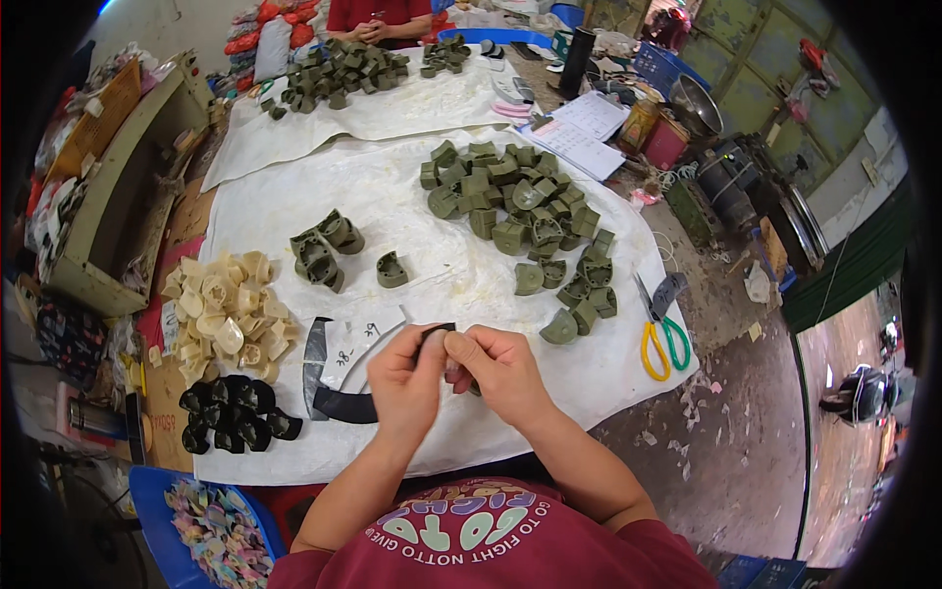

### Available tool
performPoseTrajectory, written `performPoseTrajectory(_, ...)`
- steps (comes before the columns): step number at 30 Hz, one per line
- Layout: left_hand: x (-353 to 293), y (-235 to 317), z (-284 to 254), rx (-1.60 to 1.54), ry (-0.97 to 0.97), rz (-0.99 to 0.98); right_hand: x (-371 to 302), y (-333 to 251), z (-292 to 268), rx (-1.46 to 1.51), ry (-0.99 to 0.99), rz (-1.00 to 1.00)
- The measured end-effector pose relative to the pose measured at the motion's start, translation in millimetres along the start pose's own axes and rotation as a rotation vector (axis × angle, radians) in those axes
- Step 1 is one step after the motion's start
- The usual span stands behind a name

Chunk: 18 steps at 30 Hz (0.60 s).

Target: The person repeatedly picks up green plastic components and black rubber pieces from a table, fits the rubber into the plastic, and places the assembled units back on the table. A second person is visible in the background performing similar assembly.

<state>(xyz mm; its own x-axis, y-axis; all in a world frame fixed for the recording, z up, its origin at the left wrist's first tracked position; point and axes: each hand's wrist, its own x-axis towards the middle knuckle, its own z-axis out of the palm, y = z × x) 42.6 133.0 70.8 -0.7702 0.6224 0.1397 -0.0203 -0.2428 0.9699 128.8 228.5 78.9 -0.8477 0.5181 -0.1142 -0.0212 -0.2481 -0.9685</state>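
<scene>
My left hand (405, 386) and my right hand (497, 375) meet above the near middle of the table, fingers pinched together. Between their fingertips is a small black piece (439, 330), like a strip of thin material; most of it is hidden by the fingers. A bit of olive green shows under my right hand, too covered to make out. Beside my left hand lie curved black strips (345, 406) and white curved pieces (361, 344) with handwriting. Past my hands sit a single olive-green heel block (392, 270) and a small cluster of such blocks (319, 257).
Cream heel blocks (224, 312) and black ones (235, 412) are heaped at the left. A larger olive pile (510, 191) stands at the right, near scissors (655, 348) with yellow and green handles. Across the table a person's clasped hands (371, 31) show. A blue bin (157, 501) holds colourful scraps.
</scene>
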Motion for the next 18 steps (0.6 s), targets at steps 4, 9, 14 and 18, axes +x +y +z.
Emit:
performPoseTrajectory(4, 10, 6, -11, -0.240, 0.014, -0.191, -6, 16, 1, -0.083, 0.023, -0.152)
performPoseTrajectory(9, 15, 8, -13, -0.445, 0.122, -0.281, -20, 30, -9, -0.179, 0.029, -0.333)
performPoseTrajectory(14, 22, 1, -39, -0.439, 0.196, -0.325, -63, 38, -38, -0.313, 0.116, -0.322)
performPoseTrajectory(18, 27, -9, -49, -0.382, 0.148, -0.409, -111, 46, -67, -0.425, 0.126, -0.314)
